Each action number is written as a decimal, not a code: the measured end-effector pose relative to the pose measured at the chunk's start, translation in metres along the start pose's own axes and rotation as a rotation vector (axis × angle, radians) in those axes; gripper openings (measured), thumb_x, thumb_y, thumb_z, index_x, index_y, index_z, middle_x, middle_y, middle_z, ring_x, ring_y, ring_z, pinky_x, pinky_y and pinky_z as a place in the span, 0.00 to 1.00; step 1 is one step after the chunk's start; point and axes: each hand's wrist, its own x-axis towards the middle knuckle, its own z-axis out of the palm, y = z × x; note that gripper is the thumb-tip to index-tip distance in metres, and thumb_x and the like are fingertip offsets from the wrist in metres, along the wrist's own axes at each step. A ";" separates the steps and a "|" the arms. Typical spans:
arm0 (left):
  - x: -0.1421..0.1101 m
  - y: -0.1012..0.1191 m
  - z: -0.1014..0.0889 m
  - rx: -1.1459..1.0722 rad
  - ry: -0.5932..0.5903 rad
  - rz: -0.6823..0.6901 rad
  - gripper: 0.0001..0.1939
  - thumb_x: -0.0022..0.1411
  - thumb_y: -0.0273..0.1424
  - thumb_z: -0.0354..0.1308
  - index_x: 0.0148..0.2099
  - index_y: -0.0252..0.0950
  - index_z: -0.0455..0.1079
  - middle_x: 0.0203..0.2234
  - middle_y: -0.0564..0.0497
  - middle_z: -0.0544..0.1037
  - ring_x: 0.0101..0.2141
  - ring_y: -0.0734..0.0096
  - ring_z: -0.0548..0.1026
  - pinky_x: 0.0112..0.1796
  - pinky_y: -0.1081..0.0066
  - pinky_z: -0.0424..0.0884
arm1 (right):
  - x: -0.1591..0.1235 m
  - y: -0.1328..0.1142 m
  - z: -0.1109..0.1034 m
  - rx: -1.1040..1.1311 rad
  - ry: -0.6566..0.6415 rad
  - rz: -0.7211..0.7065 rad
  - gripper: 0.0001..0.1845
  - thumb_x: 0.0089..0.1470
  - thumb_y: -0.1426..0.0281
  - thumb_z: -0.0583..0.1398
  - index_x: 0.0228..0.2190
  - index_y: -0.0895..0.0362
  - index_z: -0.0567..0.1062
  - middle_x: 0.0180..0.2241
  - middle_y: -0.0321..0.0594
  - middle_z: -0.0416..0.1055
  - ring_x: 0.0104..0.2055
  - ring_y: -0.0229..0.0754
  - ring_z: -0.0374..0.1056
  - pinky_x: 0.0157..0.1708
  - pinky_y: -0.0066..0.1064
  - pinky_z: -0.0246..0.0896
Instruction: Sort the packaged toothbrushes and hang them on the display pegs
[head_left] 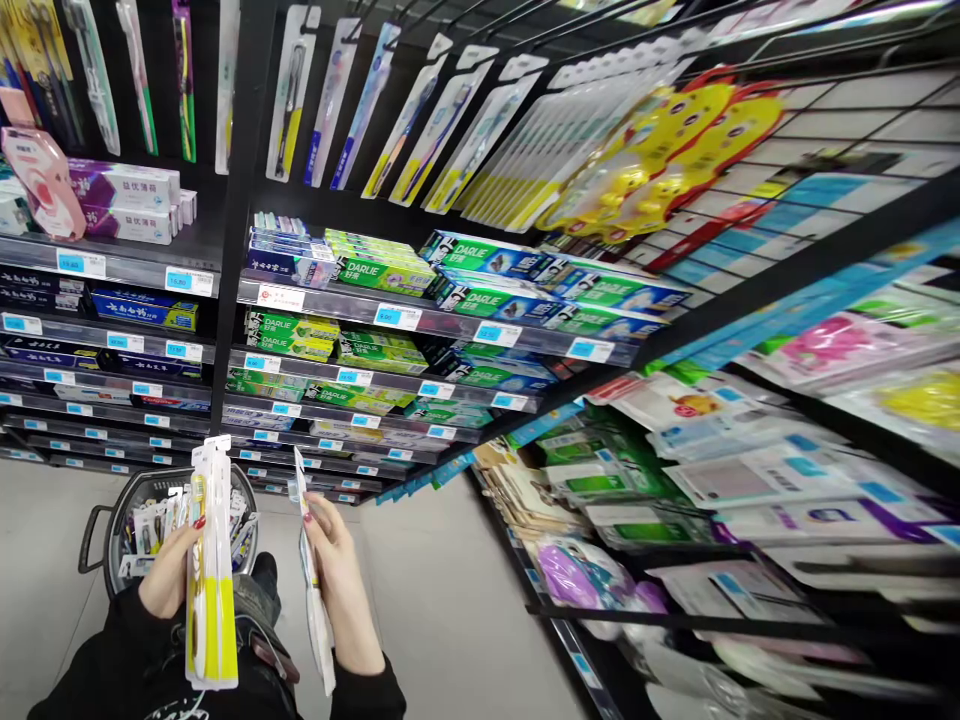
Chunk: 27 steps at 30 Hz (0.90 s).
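My left hand (166,578) is closed around a small stack of toothbrush packs (217,550) in clear plastic with yellow lower ends, held upright in front of me. In my right hand (336,560) is another toothbrush pack (311,590), turned nearly edge-on, with the fingers pinching its side. The two packs are apart from each other. Behind my left hand, a grey basket (251,490) stands on the floor, filled with many packaged toothbrushes (154,520).
Ahead, shelves carry Darlie toothpaste boxes (382,272), with toothbrush packs (291,95) hanging on hooks above. Yellow duck-shaped packs (660,150) hang at upper right. A second rack (675,620) with bagged goods runs along the right. Grey floor (450,600) lies between.
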 end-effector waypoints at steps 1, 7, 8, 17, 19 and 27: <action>0.000 0.000 0.000 0.003 0.000 -0.002 0.14 0.48 0.33 0.62 0.38 0.32 0.73 0.34 0.47 0.79 0.45 0.55 0.71 0.46 0.63 0.66 | -0.001 0.000 -0.001 -0.025 -0.010 0.012 0.18 0.41 0.62 0.63 0.37 0.55 0.73 0.35 0.43 0.72 0.29 0.40 0.68 0.27 0.30 0.63; -0.002 -0.001 0.000 0.007 0.007 0.004 0.13 0.46 0.34 0.64 0.36 0.33 0.73 0.32 0.49 0.80 0.43 0.56 0.72 0.46 0.64 0.65 | -0.003 -0.004 -0.004 -0.095 -0.015 0.082 0.15 0.38 0.63 0.64 0.29 0.59 0.77 0.28 0.44 0.74 0.24 0.43 0.67 0.21 0.31 0.61; -0.002 -0.001 0.000 0.009 0.007 0.002 0.13 0.46 0.34 0.63 0.36 0.33 0.73 0.32 0.49 0.80 0.43 0.56 0.72 0.46 0.64 0.65 | -0.001 -0.003 -0.004 -0.087 0.013 0.076 0.15 0.38 0.63 0.64 0.29 0.59 0.77 0.28 0.45 0.74 0.24 0.43 0.68 0.21 0.31 0.61; -0.006 -0.001 0.001 -0.019 -0.025 -0.044 0.16 0.51 0.33 0.60 0.42 0.31 0.71 0.36 0.47 0.79 0.44 0.58 0.72 0.46 0.67 0.66 | 0.028 0.005 -0.005 -0.046 0.082 0.053 0.22 0.40 0.61 0.62 0.37 0.62 0.75 0.32 0.48 0.74 0.25 0.42 0.67 0.22 0.31 0.60; -0.010 0.002 0.004 -0.063 -0.093 -0.098 0.19 0.53 0.34 0.58 0.47 0.31 0.69 0.37 0.46 0.78 0.43 0.58 0.73 0.45 0.66 0.67 | 0.025 0.002 -0.004 -0.072 0.048 0.039 0.20 0.41 0.62 0.62 0.36 0.61 0.75 0.30 0.45 0.74 0.24 0.41 0.66 0.21 0.29 0.59; -0.022 0.011 0.018 -0.222 -0.209 -0.244 0.28 0.57 0.33 0.52 0.58 0.29 0.55 0.38 0.42 0.78 0.40 0.55 0.75 0.41 0.61 0.70 | -0.014 0.000 0.022 -0.461 -0.168 -0.150 0.13 0.50 0.70 0.55 0.37 0.56 0.75 0.32 0.42 0.72 0.28 0.39 0.65 0.26 0.28 0.60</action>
